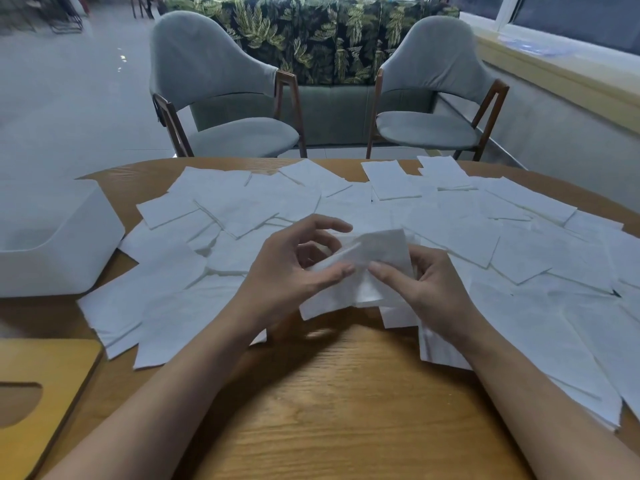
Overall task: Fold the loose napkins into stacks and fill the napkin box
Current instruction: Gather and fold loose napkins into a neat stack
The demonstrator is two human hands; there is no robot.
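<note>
Several loose white napkins (242,209) lie spread across the wooden table (332,393). My left hand (294,268) and my right hand (429,282) meet at the table's middle and both pinch one white napkin (377,251), which is lifted and partly bent between them. The left thumb and the right thumb press on its near face, and the curled fingers lie behind it. The white napkin box (55,244) stands open at the left edge of the table. Its wooden lid (41,393), with a curved slot, lies flat at the near left corner.
Two grey upholstered chairs, one (221,98) at the left and one (436,91) at the right, stand across the table. Behind them is a sofa (322,39) with leaf-print cushions. A window sill (561,74) runs along the right. Bare wood shows at the near table edge between my forearms.
</note>
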